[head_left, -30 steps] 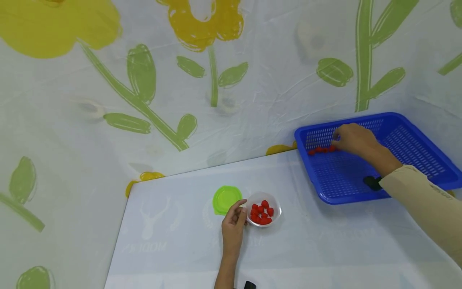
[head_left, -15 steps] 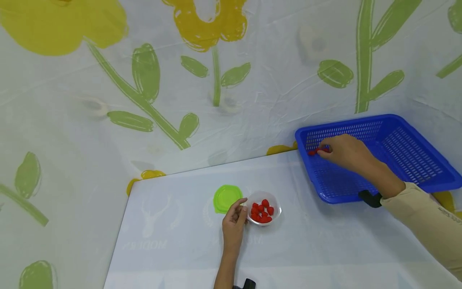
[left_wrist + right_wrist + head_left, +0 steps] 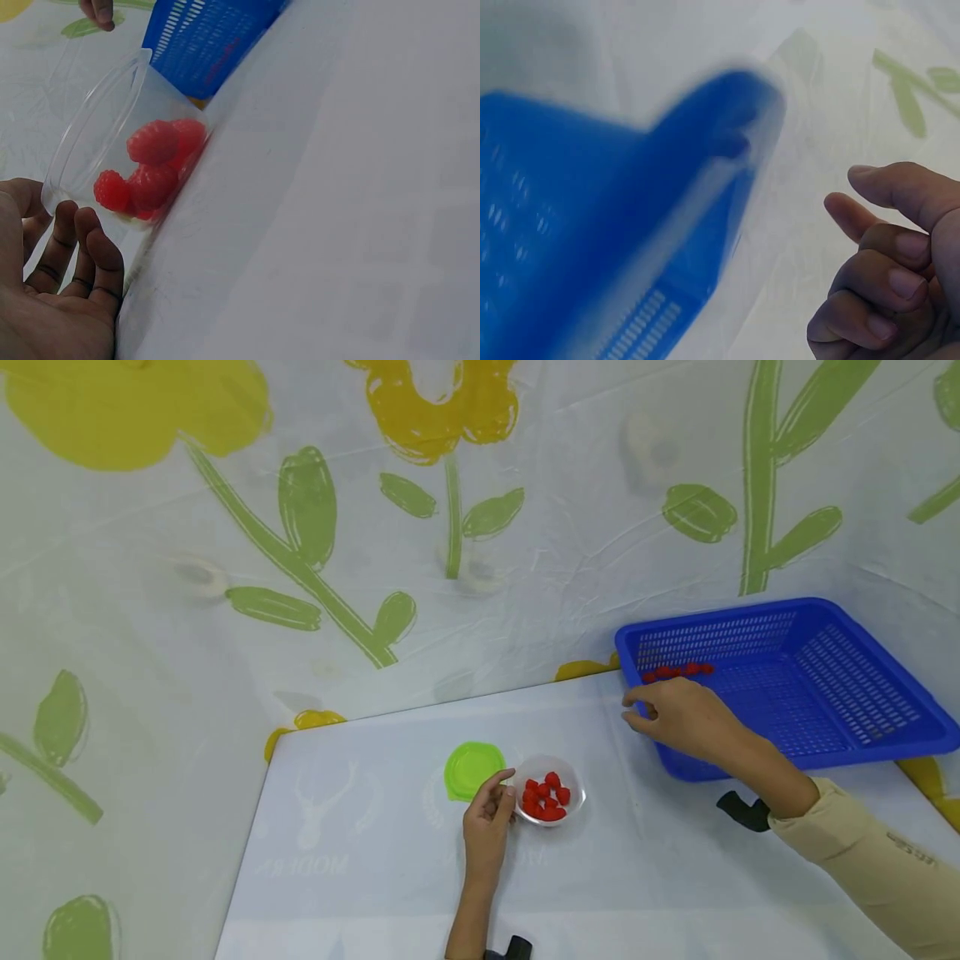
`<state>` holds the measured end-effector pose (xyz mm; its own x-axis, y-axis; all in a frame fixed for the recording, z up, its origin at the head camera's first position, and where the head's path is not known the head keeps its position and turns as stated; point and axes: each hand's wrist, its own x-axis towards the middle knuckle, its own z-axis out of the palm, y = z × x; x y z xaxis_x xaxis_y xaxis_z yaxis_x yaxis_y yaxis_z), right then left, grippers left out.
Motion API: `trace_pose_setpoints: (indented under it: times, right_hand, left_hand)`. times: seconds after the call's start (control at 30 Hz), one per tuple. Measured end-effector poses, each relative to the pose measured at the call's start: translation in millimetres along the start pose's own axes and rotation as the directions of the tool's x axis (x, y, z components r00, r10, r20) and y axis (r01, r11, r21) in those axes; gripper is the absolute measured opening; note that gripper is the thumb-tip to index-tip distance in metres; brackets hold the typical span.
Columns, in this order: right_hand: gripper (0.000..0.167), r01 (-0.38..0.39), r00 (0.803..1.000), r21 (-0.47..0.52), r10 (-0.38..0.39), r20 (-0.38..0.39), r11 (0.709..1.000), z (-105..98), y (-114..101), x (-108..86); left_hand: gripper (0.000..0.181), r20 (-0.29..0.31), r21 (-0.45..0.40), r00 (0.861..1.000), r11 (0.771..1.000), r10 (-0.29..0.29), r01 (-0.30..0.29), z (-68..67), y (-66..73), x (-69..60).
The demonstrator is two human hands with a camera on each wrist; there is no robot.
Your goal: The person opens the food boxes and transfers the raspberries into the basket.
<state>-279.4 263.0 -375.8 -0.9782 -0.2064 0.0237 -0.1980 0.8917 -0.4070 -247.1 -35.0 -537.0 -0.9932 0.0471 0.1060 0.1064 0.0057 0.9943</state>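
My left hand [image 3: 486, 831] holds the near-left rim of a clear plastic bowl [image 3: 576, 806], thumb and index finger at its edge. Red raspberries [image 3: 154, 142] lie inside the bowl, which stands on the table. Over the front-left rim of a blue plastic basket [image 3: 870, 752] hovers my right hand [image 3: 686, 718]. The right wrist view shows its thumb and index fingertips apart, the other fingers [image 3: 870, 281] loosely bent, nothing visible between them. A row of small red raspberries [image 3: 677, 672] lies along the basket's back-left side.
A bright green lid [image 3: 472, 768] lies flat just left of the bowl. The white table [image 3: 360, 893] meets a flower-patterned cloth wall [image 3: 525, 610] at the back. The basket stands at the table's back right, against the wall.
My right hand has moved left and toward me, from inside the basket to above its front-left rim. The raspberry row is uncovered now. My left hand has stayed at the bowl.
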Motion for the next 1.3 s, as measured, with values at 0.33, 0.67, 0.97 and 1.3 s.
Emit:
trace_pose_setpoints:
  times: [0.33,0.67,0.97,1.3]
  right_hand:
    - [0.021,0.033,0.998,0.029,-0.035,0.046,0.999,23.6,-22.8,-4.7]
    - [0.018,0.087,0.992,0.025,-0.089,0.094,0.996,56.2,-40.1,-5.7]
    - [0.021,0.107,0.981,0.038,-0.112,0.159,0.994,80.1,-51.6,-4.9]
    - [0.020,0.135,0.979,0.044,-0.140,0.145,0.990,101.3,-59.0,-0.1]
  left_hand:
    - [0.025,-0.001,0.012,1.000,1.000,-0.001,0.001,-1.0,3.4,-0.6]
    - [0.026,0.004,0.001,1.000,1.000,-0.004,0.004,-1.6,0.0,0.1]
    - [0.027,0.010,-0.001,1.000,1.000,-0.030,0.030,-0.6,2.5,0.6]
    - [0.026,0.017,-0.011,1.000,1.000,0.003,-0.003,-0.8,5.1,1.5]
